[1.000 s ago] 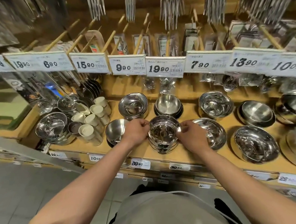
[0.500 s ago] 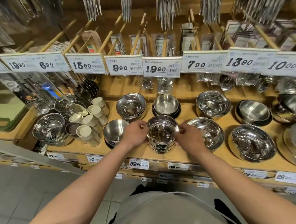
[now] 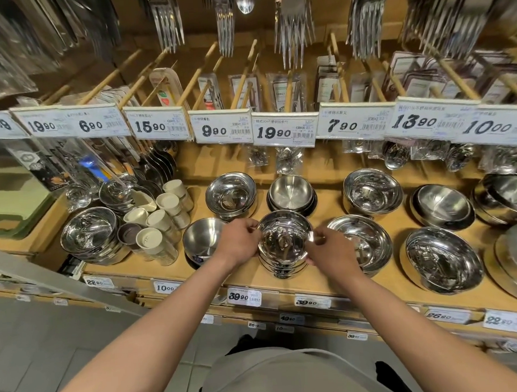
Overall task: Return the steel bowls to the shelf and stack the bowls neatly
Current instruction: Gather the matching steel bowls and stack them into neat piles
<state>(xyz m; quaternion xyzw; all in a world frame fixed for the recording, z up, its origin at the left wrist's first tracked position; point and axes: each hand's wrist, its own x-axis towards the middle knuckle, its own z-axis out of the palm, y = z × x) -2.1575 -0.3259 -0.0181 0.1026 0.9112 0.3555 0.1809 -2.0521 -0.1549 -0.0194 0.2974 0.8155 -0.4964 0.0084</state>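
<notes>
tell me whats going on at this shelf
A person is tidying steel bowls on a wooden shop shelf. Both hands grip the rim of a stack of small steel bowls at the shelf's front: left hand on its left side, right hand on its right. Other bowl stacks sit all around.

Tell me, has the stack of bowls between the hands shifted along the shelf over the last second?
No. The stack of bowls sits in the same spot, just above the 39.90 price tag, with the left hand and right hand gripping its rim.
</notes>
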